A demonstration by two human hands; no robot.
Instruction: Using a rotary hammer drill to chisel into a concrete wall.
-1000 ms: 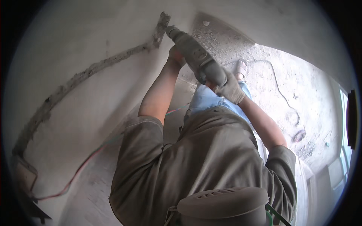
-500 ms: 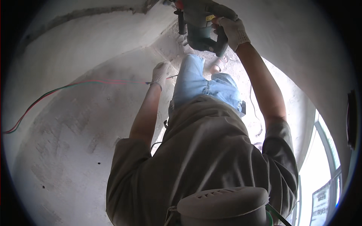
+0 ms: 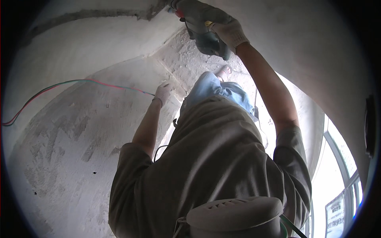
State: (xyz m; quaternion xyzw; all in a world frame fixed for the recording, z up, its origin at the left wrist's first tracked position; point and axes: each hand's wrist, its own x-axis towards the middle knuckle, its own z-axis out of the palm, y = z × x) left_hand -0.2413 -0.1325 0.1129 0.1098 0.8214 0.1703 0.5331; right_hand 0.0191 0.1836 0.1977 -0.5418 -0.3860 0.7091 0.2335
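Observation:
My gloved right hand (image 3: 231, 33) is closed on the handle of a dark green rotary hammer drill (image 3: 207, 43) at the top of the view. The drill's front points up and left toward the wall, close to the end of a rough groove (image 3: 91, 14). Its tip is cut off by the upper edge, so contact with the wall cannot be made out. Lower and to the left, my gloved left hand (image 3: 162, 93) is closed around red and green wires (image 3: 92, 81), which run to it from the left wall. Its fingertips are partly blurred.
Bare plaster wall (image 3: 71, 150) spreads along my left. Rough debris-strewn floor (image 3: 182, 51) lies below the drill, with my legs in jeans (image 3: 206, 87) beside it. A bright window (image 3: 337, 166) stands at lower right. A grey dust mask (image 3: 234, 214) covers the bottom middle.
The drill and my right hand have shifted left, bringing the drill's front nearer the groove's end. My left hand has moved slightly left and down with the wires.

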